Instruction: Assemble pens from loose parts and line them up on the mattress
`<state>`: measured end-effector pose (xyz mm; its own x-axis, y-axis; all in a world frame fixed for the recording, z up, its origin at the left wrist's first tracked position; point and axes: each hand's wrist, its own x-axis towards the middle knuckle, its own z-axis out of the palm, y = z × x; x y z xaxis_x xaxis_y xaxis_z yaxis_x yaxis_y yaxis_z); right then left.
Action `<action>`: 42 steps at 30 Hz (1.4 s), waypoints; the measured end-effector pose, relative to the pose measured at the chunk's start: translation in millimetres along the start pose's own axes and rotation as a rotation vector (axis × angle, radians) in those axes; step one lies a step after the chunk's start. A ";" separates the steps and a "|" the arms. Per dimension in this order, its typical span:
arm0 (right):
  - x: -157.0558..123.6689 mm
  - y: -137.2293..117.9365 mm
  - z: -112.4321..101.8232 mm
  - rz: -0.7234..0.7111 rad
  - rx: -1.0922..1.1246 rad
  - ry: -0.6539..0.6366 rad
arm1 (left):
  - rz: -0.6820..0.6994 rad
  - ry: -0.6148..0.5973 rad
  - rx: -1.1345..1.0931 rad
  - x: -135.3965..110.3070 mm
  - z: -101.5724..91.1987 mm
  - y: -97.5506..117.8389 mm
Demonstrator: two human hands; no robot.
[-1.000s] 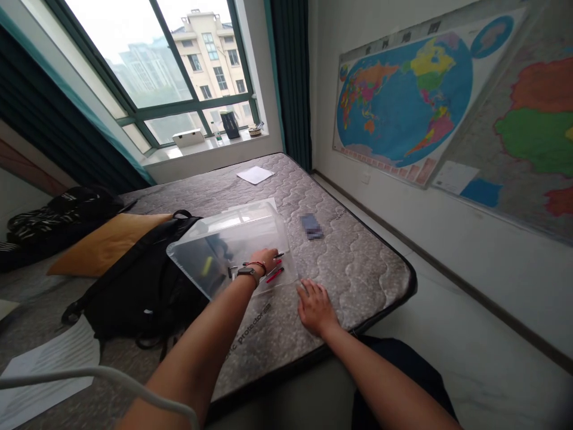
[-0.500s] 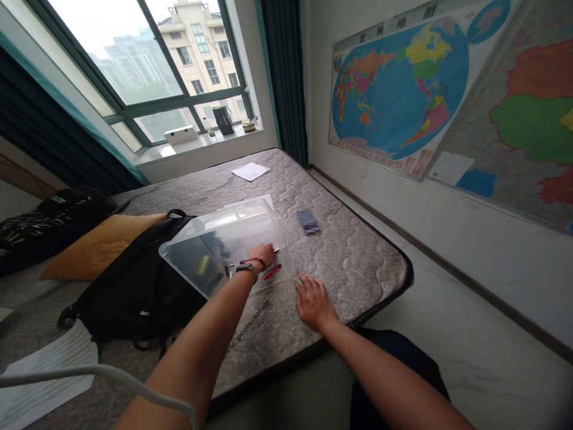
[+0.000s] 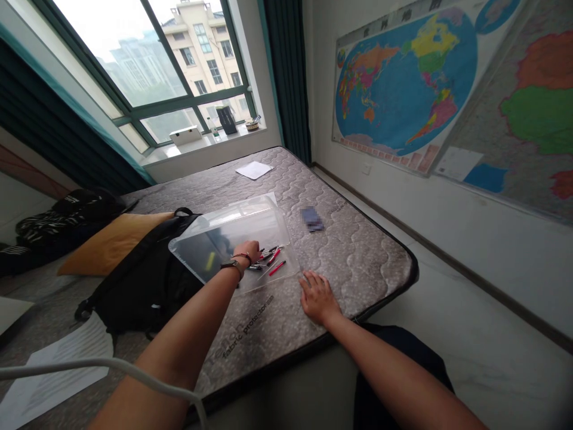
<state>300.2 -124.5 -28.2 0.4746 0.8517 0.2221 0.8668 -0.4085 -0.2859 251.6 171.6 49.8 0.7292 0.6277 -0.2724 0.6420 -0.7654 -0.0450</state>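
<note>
My left hand (image 3: 248,251) reaches into a clear plastic box (image 3: 179,246) on the mattress. Its fingers are curled closed beside several loose pens (image 3: 268,255), and whatever they grip is hidden. A red pen (image 3: 277,268) lies apart from the cluster, nearer the box's right side. Something yellow (image 3: 210,260) shows in the left part of the box, too blurred to name. My right hand (image 3: 319,297) rests palm down on the mattress (image 3: 358,263), fingers spread, close to the box's near right corner and holding nothing.
A black bag (image 3: 134,286) and an orange pillow (image 3: 111,242) lie left of the box. White paper (image 3: 254,170) is at the far side, and a blurred dark-blue item (image 3: 311,219) sits to the right. A pale cable (image 3: 111,362) crosses the lower left.
My left hand has moved left inside the box, uncovering several pens that lie to its right. My right hand stays on the mattress. The view has shifted slightly.
</note>
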 end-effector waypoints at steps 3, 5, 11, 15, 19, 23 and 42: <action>-0.1 -0.3 -0.1 0.002 -0.007 -0.008 | -0.001 -0.016 -0.006 -5.3 3.8 -2.3; -0.3 -0.2 0.4 0.002 -0.008 -0.011 | -0.001 -0.016 -0.009 -7.2 4.8 -3.2; -0.4 1.2 3.1 0.003 -0.002 -0.002 | 0.052 0.004 -0.012 -9.6 2.0 -0.8; -0.2 0.6 2.3 -0.002 -0.005 0.003 | 0.199 -0.040 -0.022 -15.0 3.1 12.1; 0.1 -1.2 -0.5 0.000 -0.014 -0.011 | 0.309 -0.082 -0.019 -24.7 7.5 27.4; 0.0 -1.8 -1.3 0.000 -0.019 -0.012 | 0.327 -0.079 -0.018 -34.5 11.2 35.9; -0.6 0.1 2.1 0.004 -0.024 -0.008 | 0.144 0.150 -0.550 -151.8 74.5 18.6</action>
<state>299.7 -124.3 -30.3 0.4768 0.8526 0.2138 0.8684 -0.4192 -0.2648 135.2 51.5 18.7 0.8181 0.5667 -0.0981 0.5332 -0.6834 0.4986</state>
